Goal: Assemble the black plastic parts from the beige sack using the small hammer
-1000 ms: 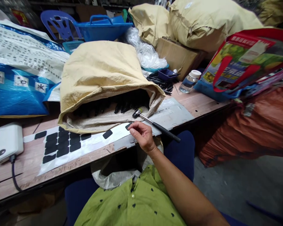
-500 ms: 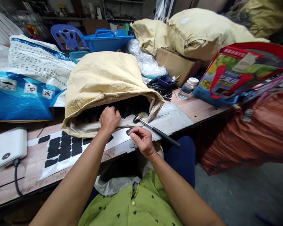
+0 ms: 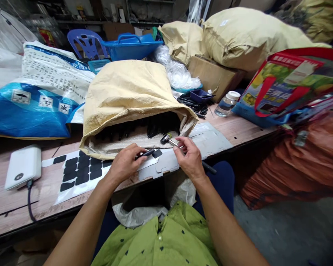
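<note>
the left hand (image 3: 126,162) is closed in a pinch, a slim black piece (image 3: 147,153) between its thumb and fingers, near a black patch (image 3: 157,153) on the right part of a white strip. the right hand (image 3: 190,157) is half curled over the shaft of a hammer (image 3: 166,139); whether it grips it, i cannot tell. the hammer's head points far and left, by the open mouth of a yellow sack (image 3: 127,85), which has more black pieces (image 3: 155,127) inside
</note>
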`<state>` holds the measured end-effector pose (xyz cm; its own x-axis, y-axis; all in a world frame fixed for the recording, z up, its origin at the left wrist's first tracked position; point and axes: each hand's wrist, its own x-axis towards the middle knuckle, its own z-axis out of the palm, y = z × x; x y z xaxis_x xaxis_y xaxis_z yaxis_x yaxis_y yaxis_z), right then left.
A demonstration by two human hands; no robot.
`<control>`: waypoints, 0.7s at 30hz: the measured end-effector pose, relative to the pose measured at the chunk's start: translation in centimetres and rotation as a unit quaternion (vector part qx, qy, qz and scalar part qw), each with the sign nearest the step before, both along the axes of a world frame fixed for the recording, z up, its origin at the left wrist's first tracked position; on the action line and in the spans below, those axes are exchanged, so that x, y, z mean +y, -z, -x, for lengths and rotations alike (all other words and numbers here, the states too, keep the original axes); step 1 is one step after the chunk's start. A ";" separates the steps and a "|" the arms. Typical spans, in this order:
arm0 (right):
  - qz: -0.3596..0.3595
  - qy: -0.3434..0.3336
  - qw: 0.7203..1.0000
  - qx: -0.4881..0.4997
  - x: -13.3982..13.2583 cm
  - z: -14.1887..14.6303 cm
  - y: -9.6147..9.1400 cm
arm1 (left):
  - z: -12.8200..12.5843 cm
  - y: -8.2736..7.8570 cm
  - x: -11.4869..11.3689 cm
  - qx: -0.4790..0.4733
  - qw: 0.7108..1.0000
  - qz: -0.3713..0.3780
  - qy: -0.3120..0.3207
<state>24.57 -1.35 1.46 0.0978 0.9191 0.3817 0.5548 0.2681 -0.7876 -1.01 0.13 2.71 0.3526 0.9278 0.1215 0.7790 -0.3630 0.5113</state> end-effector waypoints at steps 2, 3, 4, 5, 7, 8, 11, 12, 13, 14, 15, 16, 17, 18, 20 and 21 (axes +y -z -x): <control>0.024 0.048 0.983 -0.174 0.4 -1.6 -0.2 | -0.9 0.6 -0.7 -0.016 1.000 -0.003 0.007; 0.038 0.055 0.969 -0.237 0.6 -2.1 -0.2 | -1.3 1.0 -0.8 -0.023 1.000 -0.005 -0.001; 0.052 0.055 0.956 -0.283 0.7 -2.4 -0.1 | -1.6 1.4 -0.9 -0.033 0.999 -0.008 -0.012; 0.061 0.050 0.947 -0.312 0.9 -2.6 -0.1 | -1.9 1.8 -0.8 -0.045 0.999 -0.008 -0.023; 0.060 0.040 0.941 -0.330 0.8 -2.4 -0.1 | -2.1 2.6 -0.7 -0.070 0.997 -0.006 -0.041; 0.053 0.038 0.945 -0.322 0.7 -2.2 -0.2 | -2.1 2.9 -0.6 -0.080 0.996 -0.005 -0.047; 0.022 0.017 0.970 -0.241 -0.4 -1.1 -0.9 | -1.9 3.2 -0.6 -0.090 0.995 0.000 -0.051; 0.014 -0.005 0.979 -0.205 -0.9 -0.7 -1.1 | -1.9 3.2 -0.6 -0.092 0.994 0.002 -0.052; 0.008 -0.031 0.985 -0.172 -1.4 -0.4 -1.4 | -1.9 3.1 -0.6 -0.093 0.994 0.004 -0.055; 0.003 -0.057 0.988 -0.144 -2.0 0.0 -1.6 | -1.9 3.1 -0.6 -0.094 0.994 0.006 -0.058; -0.003 -0.081 0.989 -0.126 -2.5 0.3 -1.8 | -1.9 3.0 -0.6 -0.095 0.994 0.008 -0.060; -0.007 -0.098 0.988 -0.116 -3.0 0.6 -1.9 | -1.9 3.0 -0.6 -0.096 0.994 0.008 -0.061; -0.008 -0.109 0.988 -0.112 -3.5 0.8 -1.9 | -1.9 3.0 -0.6 -0.097 0.993 0.007 -0.061; -0.010 -0.113 0.987 -0.113 -3.9 1.0 -1.8 | -1.9 3.1 -0.6 -0.100 0.993 0.005 -0.060; -0.018 -0.109 0.987 -0.118 -4.6 1.2 -1.5 | -1.9 3.2 -0.5 -0.106 0.993 -0.001 -0.056; -0.024 -0.104 0.987 -0.119 -4.9 1.3 -1.3 | -1.9 3.3 -0.5 -0.108 0.993 -0.005 -0.055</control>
<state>23.30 -6.29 2.72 -0.1889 0.8905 0.4140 0.6511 0.4292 -0.6260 0.87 -0.38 -0.61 0.2145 0.9576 0.1923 0.6867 -0.2879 0.6675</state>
